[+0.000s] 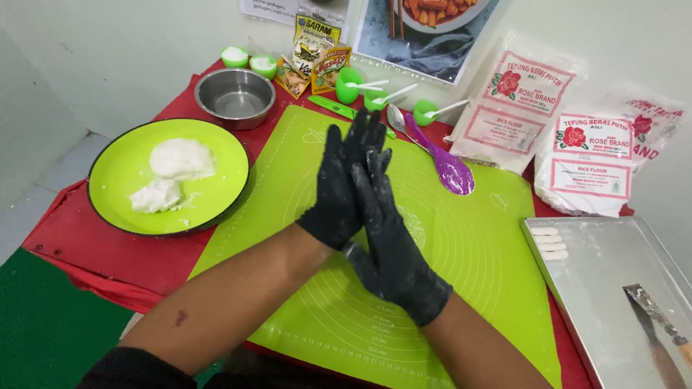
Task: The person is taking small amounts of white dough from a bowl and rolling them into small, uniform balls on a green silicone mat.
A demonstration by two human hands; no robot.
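Here the left hand (pixel 339 184) and the right hand (pixel 393 248), both in black gloves, are pressed palm to palm above the green mat (pixel 468 238). The fingers are stretched out flat, not clenched. It looks like a rolling stroke, a bit of dough being worked between the palms, though I cannot tell whether anything lies between them. If a piece is there, the next move calls for parting the palms gently so it keeps its shape.

Well to the left of the hands, one green plate (pixel 122 162) holds two lumps of white dough, a rounder one (pixel 180 158) and a rougher one (pixel 157 196). Beyond the plate, up and left of the hands, stands one steel bowl (pixel 236 96), and behind it two small green cups (pixel 234 56) with white filling. Past the fingertips lie three sachets (pixel 330 68) and three green scoops (pixel 348 85) with white handles. Just to the right of the fingertips lie one metal spoon (pixel 396 115) and one purple spoon (pixel 447 169).

Further right lean flour bags (pixel 515 101): two show plainly, and a third is partly hidden behind. Near the right hand's side, one metal tray (pixel 613 266) carries four small white rolled pieces (pixel 551 243) in a stack-like row and one scraper (pixel 652 310). All of this rests on a red-covered surface (pixel 94 252).
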